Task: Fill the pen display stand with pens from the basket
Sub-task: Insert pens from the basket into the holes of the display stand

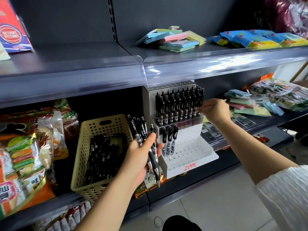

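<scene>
Shop shelving [70,67] in dark grey, with clear plastic strips on the front edges, filled my head view. On the middle shelf stood the white pen display stand [202,155], red "TOME" printed on its front lip with small characters under it that I could not read. Its upper row [178,104] was packed with black clip pens standing upright. The lower tier held just three pens [169,139] at its left end, the other holes bare. Just left of the stand sat the beige perforated basket [85,147], with loose pens [103,157] piled in the bottom. The left hand [139,158], between basket and stand, gripped a bundle of pens [141,130], fingers curled round the barrels, thumb across the front, clips up, tips down. White lettering on the barrels was too small to read. The right hand [215,110] was at the right end of the upper row, fingertips drawn together against the last pen. It was blurred, so I could not tell if they pinched it. A white sleeve [283,194] covered that arm. Top left was a red-and-blue box [11,34] with a round "DETROIT PISTONS" badge. Snack bags [33,139] at left read "旺旺". Pastel packets [175,40] and blue-and-yellow packets [250,40] lay on the top shelf.
</scene>
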The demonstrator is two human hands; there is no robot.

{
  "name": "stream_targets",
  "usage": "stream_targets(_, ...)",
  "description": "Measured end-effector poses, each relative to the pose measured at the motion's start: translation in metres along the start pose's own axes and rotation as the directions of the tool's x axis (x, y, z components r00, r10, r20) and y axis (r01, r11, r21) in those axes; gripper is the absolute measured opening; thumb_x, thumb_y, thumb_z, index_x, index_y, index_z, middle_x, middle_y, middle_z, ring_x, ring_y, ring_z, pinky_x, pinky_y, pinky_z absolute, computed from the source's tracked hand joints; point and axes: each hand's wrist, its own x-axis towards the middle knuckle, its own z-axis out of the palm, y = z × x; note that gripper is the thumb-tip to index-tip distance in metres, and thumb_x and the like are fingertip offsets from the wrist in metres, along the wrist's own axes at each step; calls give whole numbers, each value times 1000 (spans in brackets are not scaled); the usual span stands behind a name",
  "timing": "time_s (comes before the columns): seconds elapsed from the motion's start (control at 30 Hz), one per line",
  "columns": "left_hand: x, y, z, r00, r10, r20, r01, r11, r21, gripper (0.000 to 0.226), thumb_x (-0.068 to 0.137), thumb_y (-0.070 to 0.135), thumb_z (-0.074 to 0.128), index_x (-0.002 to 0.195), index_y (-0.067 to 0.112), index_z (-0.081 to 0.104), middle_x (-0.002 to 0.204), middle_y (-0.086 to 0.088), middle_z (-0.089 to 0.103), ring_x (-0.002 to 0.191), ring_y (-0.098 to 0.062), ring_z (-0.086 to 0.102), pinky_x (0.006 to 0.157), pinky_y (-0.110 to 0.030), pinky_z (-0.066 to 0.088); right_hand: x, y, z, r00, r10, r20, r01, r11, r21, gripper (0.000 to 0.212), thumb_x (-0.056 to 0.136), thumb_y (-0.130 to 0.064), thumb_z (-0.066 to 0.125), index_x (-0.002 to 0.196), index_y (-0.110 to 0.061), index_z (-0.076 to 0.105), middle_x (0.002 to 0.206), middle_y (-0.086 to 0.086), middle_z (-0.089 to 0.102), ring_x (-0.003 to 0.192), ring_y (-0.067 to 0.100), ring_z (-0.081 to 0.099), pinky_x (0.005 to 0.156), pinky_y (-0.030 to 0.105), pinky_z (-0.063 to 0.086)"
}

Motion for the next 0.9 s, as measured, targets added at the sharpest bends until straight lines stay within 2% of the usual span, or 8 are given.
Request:
stream_targets(0.17,-2,-2,1,1000,12,4,-12,1000,-2,24,85,22,66,101,8,58,73,1,74,71,-14,70,62,-27,55,-32,-18,-9,980,28,-199,-9,995,97,23,80,-7,68,102,-9,62,88,4,60,79,17,56,69,19,45)
stream_targets(0.27,1,-6,1,1000,10,-14,-10,1000,5,43,73,32,75,106,10,60,92,-5,73,87,-19,70,80,-37,56,-79,-40,-11,975,-61,213,1,962,273,5,85,-12,65,89,-14,64,74,-5,61,61,9,53,52,11,44)
stream_targets(0.33,1,-8,3,999,3,-34,-1,999,53,72,51,53,81,110,17,60,107,-5,69,105,-26,63,94,-50,48,-112,-51,-6,840,-141,524,-18,958,287,6,84,-21,66,87,-17,64,74,-5,65,61,9,58,51,13,47)
stream_targets(0.4,-1,-11,6,998,14,-54,-10,997,81,97,38,66,81,121,22,54,120,-3,63,114,-29,57,96,-55,44,-132,-54,3,746,-166,645,-68,945,321,12,82,-24,70,88,-17,63,73,-4,67,60,4,62,51,14,47)
stream_targets(0.5,-1,-19,5,998,9,-69,-4,998,68,110,34,68,80,130,26,46,132,-3,55,119,-28,53,96,-56,43,-146,-49,16,744,-122,658,-195,901,387,15,80,-17,73,86,-12,60,72,4,66,53,4,61,47,12,44)
stream_targets(0.7,-5,-21,7,998,17,-67,-14,999,41,79,68,51,76,132,19,42,130,-5,55,119,-25,53,99,-52,44,-144,-42,15,763,-166,625,-115,917,383,8,82,-15,70,77,-11,66,71,3,65,62,7,59,55,13,48)
stream_targets(0.83,0,-23,3,996,13,-84,-10,1000,29,17,89,22,61,100,11,56,93,-7,64,81,-12,62,62,-29,57,-112,-29,0,896,-102,433,-88,914,397,8,85,-15,65,91,-10,68,82,2,70,76,17,67,66,22,57)
stream_targets(0.9,-3,-21,1,997,24,-75,-19,998,67,10,90,22,60,96,14,58,85,-4,57,73,-12,55,50,-19,51,-94,-19,-2,959,-90,270,-7,941,338,15,85,-19,67,96,-10,70,85,2,72,78,20,69,71,34,59)
